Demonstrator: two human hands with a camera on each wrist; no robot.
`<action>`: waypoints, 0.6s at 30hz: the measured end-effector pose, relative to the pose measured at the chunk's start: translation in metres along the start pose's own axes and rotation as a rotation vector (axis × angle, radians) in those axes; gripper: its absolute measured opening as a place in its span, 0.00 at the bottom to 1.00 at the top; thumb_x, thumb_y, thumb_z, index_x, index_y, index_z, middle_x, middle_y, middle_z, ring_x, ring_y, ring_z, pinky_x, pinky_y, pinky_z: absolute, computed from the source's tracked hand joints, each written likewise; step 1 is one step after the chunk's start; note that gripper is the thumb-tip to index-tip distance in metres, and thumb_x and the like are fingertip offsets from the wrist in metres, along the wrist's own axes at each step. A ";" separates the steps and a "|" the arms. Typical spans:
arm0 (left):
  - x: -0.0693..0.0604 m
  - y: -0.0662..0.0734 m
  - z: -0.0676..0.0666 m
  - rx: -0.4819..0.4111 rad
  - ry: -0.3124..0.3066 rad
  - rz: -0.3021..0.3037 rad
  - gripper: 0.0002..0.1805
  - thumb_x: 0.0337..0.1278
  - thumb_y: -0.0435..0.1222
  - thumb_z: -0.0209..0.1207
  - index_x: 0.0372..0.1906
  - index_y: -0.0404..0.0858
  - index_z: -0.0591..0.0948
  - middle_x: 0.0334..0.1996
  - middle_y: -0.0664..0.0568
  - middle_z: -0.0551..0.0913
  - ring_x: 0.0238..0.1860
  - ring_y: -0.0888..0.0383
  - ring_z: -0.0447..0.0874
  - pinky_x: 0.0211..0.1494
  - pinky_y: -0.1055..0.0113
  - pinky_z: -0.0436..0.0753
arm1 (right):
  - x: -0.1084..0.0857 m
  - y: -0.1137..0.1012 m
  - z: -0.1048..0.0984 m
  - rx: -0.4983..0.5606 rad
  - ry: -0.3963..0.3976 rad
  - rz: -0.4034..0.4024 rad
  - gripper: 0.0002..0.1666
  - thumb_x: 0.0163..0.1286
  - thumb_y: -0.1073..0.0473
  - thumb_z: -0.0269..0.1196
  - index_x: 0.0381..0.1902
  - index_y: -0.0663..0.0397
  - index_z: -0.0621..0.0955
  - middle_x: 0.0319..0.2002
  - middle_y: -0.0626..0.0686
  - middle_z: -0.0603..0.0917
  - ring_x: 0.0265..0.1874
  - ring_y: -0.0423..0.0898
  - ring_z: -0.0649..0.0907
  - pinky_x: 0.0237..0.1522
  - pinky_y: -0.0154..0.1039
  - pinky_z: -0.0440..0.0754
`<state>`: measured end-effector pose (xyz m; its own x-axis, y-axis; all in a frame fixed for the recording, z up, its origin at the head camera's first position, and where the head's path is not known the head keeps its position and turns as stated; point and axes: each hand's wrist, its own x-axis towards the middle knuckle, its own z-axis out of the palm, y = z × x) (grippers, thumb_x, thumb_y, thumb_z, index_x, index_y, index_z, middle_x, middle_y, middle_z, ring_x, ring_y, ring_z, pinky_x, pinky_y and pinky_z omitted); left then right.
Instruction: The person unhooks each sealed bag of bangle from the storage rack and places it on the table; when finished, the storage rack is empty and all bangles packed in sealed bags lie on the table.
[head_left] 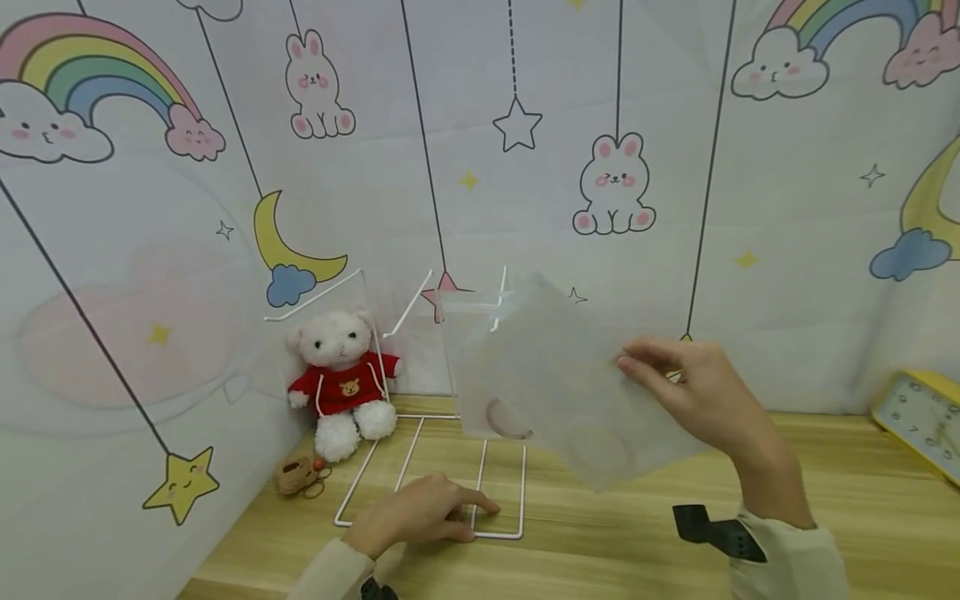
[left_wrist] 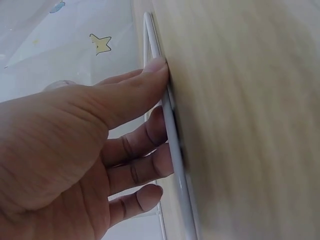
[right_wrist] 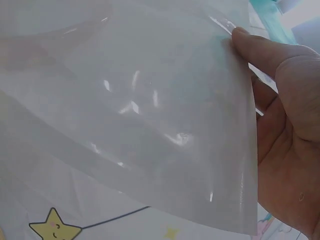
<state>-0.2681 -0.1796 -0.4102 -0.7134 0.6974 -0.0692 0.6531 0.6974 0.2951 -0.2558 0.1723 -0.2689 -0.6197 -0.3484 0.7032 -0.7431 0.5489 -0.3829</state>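
Right fingers (right_wrist: pixel 262 51) pinched, raised, left fingers (left_wrist: pixel 147 170) low

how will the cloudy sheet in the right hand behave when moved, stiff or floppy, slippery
The sheet is probably bendy rather than rigid: its lower edge bows in the right wrist view. It may be slippery, given its glossy highlights. Pinched by the right hand near one edge, it could swing or twist.

Cream long sleeves (head_left: pixel 791 567), black wrist devices (head_left: pixel 738 542)
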 end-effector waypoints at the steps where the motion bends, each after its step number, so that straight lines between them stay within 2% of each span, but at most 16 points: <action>1: 0.000 0.000 0.000 0.000 0.000 0.001 0.21 0.63 0.42 0.66 0.61 0.54 0.82 0.18 0.65 0.68 0.19 0.71 0.61 0.25 0.75 0.63 | 0.000 0.000 0.000 0.000 0.002 -0.002 0.06 0.70 0.63 0.65 0.40 0.48 0.88 0.37 0.42 0.88 0.34 0.37 0.83 0.35 0.31 0.79; 12: -0.001 0.001 0.000 -0.037 -0.003 0.002 0.22 0.63 0.40 0.65 0.62 0.54 0.81 0.17 0.65 0.67 0.18 0.70 0.59 0.24 0.74 0.61 | -0.002 -0.003 -0.006 0.047 0.030 -0.022 0.08 0.69 0.66 0.65 0.41 0.50 0.89 0.39 0.43 0.88 0.35 0.35 0.84 0.37 0.27 0.78; 18: -0.001 0.000 0.002 -0.056 -0.011 -0.010 0.22 0.63 0.41 0.65 0.63 0.55 0.80 0.18 0.65 0.67 0.19 0.69 0.59 0.25 0.74 0.61 | -0.003 -0.007 -0.009 0.088 0.036 -0.002 0.08 0.70 0.67 0.65 0.41 0.51 0.88 0.39 0.45 0.88 0.36 0.35 0.84 0.38 0.26 0.78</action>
<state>-0.2674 -0.1802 -0.4119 -0.7171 0.6921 -0.0829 0.6302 0.6945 0.3470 -0.2467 0.1763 -0.2626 -0.6098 -0.3207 0.7247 -0.7646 0.4788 -0.4315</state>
